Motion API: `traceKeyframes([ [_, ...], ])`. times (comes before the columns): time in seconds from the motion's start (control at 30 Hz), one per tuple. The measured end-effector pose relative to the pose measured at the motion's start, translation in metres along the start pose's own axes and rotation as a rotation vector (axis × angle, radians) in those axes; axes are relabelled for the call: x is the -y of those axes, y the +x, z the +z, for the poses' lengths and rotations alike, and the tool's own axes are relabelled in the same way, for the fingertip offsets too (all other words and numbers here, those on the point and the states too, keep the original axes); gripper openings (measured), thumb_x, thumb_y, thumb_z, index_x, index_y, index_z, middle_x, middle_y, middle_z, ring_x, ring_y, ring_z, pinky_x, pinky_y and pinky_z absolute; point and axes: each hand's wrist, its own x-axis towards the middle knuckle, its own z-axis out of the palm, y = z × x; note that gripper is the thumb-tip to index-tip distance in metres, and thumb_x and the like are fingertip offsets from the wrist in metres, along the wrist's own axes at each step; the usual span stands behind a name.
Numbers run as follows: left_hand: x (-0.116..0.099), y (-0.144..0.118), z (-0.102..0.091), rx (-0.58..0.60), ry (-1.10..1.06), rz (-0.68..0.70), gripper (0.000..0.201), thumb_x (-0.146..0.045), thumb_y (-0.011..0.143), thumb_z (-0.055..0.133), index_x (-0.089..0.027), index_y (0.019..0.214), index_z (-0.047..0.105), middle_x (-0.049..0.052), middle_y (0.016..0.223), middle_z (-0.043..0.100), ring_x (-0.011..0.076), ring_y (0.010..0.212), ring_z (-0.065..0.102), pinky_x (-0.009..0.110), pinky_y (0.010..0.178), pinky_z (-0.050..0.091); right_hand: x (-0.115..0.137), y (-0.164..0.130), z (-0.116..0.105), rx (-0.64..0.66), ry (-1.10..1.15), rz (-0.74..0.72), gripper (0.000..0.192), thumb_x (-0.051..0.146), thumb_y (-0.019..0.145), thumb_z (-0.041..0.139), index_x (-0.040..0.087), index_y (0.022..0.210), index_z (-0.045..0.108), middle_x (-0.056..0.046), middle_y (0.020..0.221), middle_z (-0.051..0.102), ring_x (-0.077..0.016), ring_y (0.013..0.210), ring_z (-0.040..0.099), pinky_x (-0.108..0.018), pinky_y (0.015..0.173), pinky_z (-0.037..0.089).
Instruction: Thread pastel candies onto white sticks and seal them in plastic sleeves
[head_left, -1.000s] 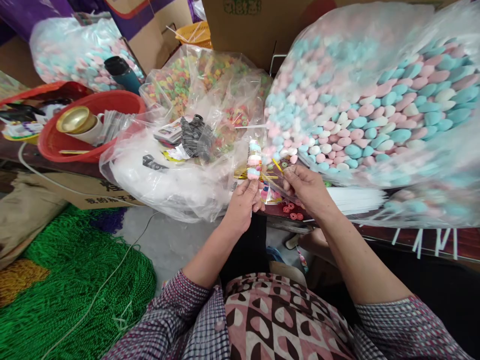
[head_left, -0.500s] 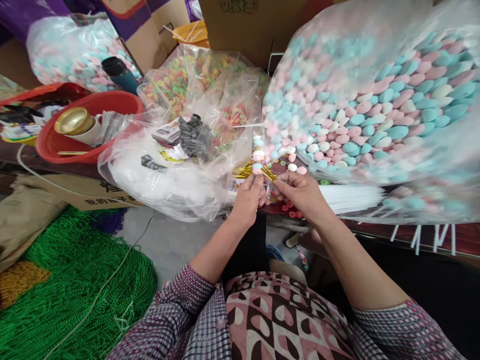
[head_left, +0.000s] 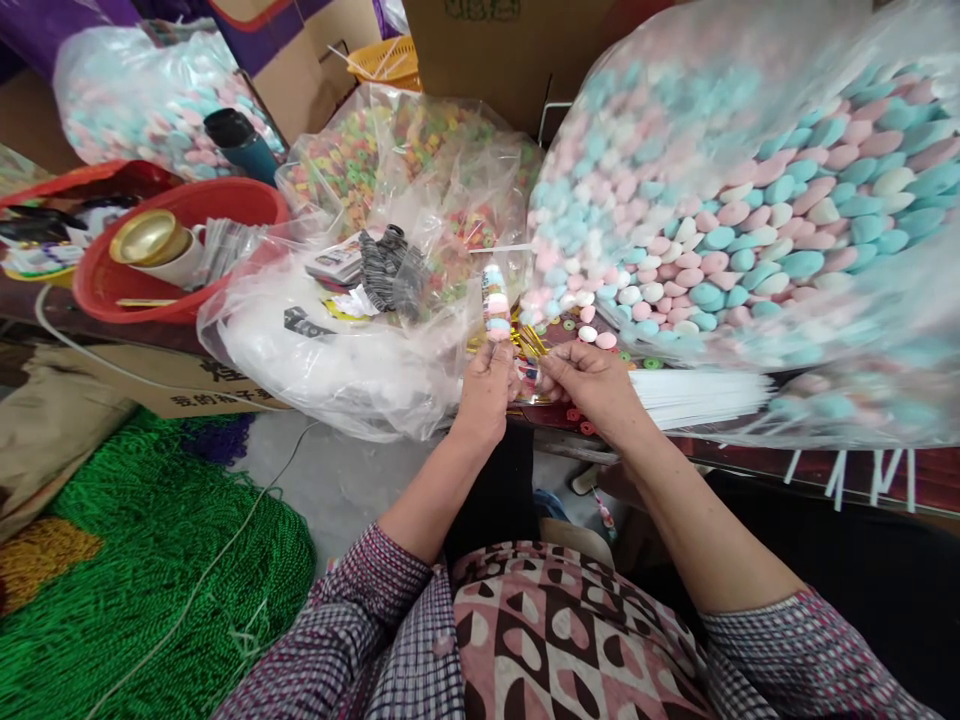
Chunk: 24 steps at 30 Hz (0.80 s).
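Note:
My left hand (head_left: 487,385) is closed around the lower end of a slim clear packet (head_left: 496,305) of pink, white and blue sweets, which stands up above the thumb. Close on its right, my right hand (head_left: 596,385) pinches at a shiny gold twist tie (head_left: 534,340); its fingertips are partly hidden. Clear film with red and blue print shows between the two hands. Just beyond the right hand lie a loose white sweet (head_left: 587,334) and a pink sweet (head_left: 606,341). Red ring sweets (head_left: 574,414) rest on the table below the hands.
A big clear bag of pink, blue and white sweets (head_left: 720,240) fills the right side, with white sticks (head_left: 701,398) below it. Ring sweets fill another bag (head_left: 337,150). At left stand a red basin (head_left: 97,290) and a dark bottle (head_left: 244,145); green cords (head_left: 187,540) lie below.
The packet in my left hand has shifted left and now tilts slightly left. My hands have moved a little further apart, with more printed film showing between them.

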Motion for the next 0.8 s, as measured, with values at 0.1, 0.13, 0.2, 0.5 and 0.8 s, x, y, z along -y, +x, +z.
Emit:
traceKeyframes([
  [0.1,-0.003,0.001,-0.003,-0.029,-0.027,0.012,0.034,-0.045,0.079,0.071,-0.019,0.075,0.05,-0.012,0.048,0.031,0.0036,0.038,0.03,0.019,0.045,0.033,-0.003,0.008,-0.001,-0.123,-0.186,-0.041,0.022,0.041,0.082,0.06,0.02,0.076,0.065,0.0,0.06,0.064,-0.0152,0.056,0.057,-0.028,0.058,0.046],
  [0.13,-0.003,0.002,-0.004,-0.035,-0.033,0.016,0.034,-0.046,0.079,0.071,-0.019,0.076,0.051,-0.012,0.048,0.031,0.0036,0.038,0.03,0.019,0.045,0.033,-0.005,0.011,-0.001,-0.163,-0.286,-0.07,0.021,0.037,0.083,0.058,0.02,0.076,0.067,-0.001,0.062,0.066,-0.0165,0.06,0.059,-0.029,0.061,0.046],
  [0.2,-0.004,0.001,-0.006,-0.038,-0.039,0.024,0.033,-0.046,0.079,0.07,-0.019,0.078,0.052,-0.012,0.047,0.031,0.0037,0.038,0.029,0.019,0.044,0.033,-0.006,0.018,-0.002,-0.211,-0.487,-0.126,0.022,0.033,0.085,0.055,0.02,0.078,0.071,-0.003,0.069,0.07,-0.019,0.072,0.063,-0.03,0.068,0.046],
  [0.5,-0.008,-0.008,-0.004,-0.001,-0.045,-0.068,0.035,-0.047,0.078,0.072,-0.019,0.076,0.052,-0.013,0.044,0.03,0.0029,0.036,0.028,0.019,0.044,0.035,-0.015,0.03,-0.008,-0.258,-0.472,-0.218,0.021,0.029,0.085,0.057,0.02,0.087,0.076,-0.005,0.089,0.075,-0.0217,0.089,0.065,-0.034,0.082,0.048],
  [0.8,-0.001,-0.008,-0.004,0.068,-0.027,-0.085,0.038,-0.05,0.075,0.074,-0.018,0.076,0.054,-0.012,0.045,0.03,0.0031,0.035,0.029,0.02,0.043,0.037,-0.012,0.013,-0.01,-0.161,0.201,0.038,0.029,0.047,0.07,0.072,0.02,0.073,0.066,0.0,0.063,0.067,-0.0103,0.049,0.05,-0.024,0.049,0.041],
])
